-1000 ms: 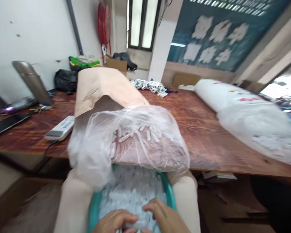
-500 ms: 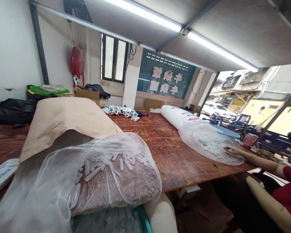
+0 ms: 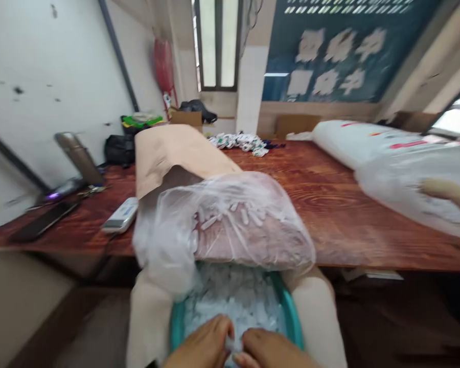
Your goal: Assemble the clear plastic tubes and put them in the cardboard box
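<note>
Low in the view, my left hand (image 3: 209, 341) and my right hand (image 3: 270, 350) are close together over a teal basin (image 3: 295, 324). Both have curled, closed fingers. A small translucent plastic piece (image 3: 229, 344) shows between their fingertips; blur hides its exact shape. Many similar whitish pieces (image 3: 233, 291) fill the basin, which sits between my legs. Beyond it, a clear plastic bag (image 3: 253, 240) lies over the table edge with several elongated translucent pieces (image 3: 245, 215) inside. Its far end runs into a large brown paper sack (image 3: 176, 148).
A wooden table (image 3: 314, 184) spans the view. On its left are a small white device (image 3: 121, 215), a phone (image 3: 44, 221) and a black bag (image 3: 119, 149). White-and-green items (image 3: 241, 142) lie behind. At right, another person's hand (image 3: 435, 188) touches a big white sack (image 3: 368, 140).
My view has swung left and down, bringing both of my hands and more of the basin into sight. The other person is now mostly out of frame.
</note>
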